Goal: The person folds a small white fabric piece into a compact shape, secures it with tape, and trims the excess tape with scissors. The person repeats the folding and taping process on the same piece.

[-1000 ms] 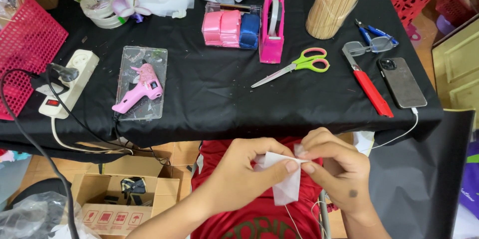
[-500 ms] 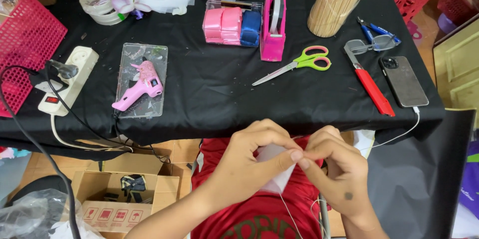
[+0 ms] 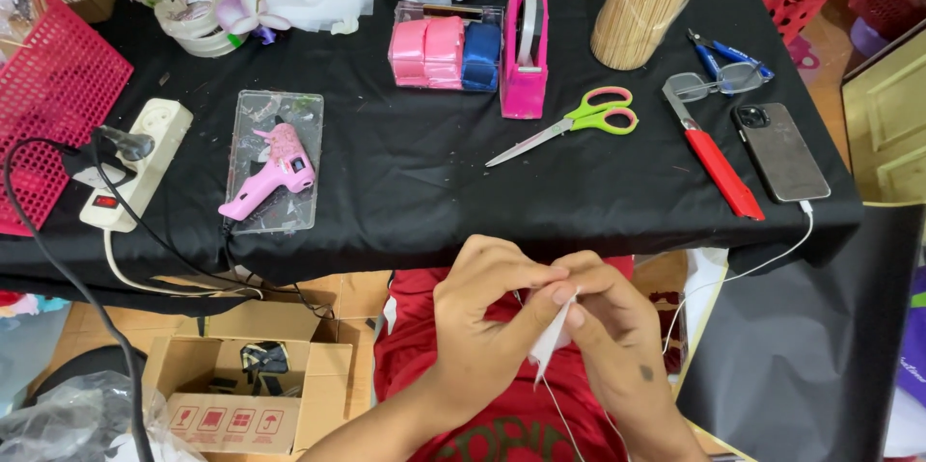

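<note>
My left hand (image 3: 487, 312) and my right hand (image 3: 612, 332) meet over my lap, below the table's front edge. Both pinch one small white piece of fabric (image 3: 550, 344), folded narrow between the fingertips. A thin white thread (image 3: 558, 414) trails down from it over my red shirt. The fingers hide most of the piece.
The black-clothed table (image 3: 434, 182) carries a pink glue gun (image 3: 270, 173) on a clear tray, green-pink scissors (image 3: 579, 124), pink and blue ribbon rolls (image 3: 444, 52), a pink tape dispenser (image 3: 526, 47), a red cutter (image 3: 719, 158), a phone (image 3: 781, 149), a stick bundle (image 3: 646, 4), a power strip (image 3: 135, 163). A cardboard box (image 3: 241, 385) stands on the floor at left.
The white fabric was spread between my hands; now it is folded into a narrow strip, and both hands have closed tighter together around it.
</note>
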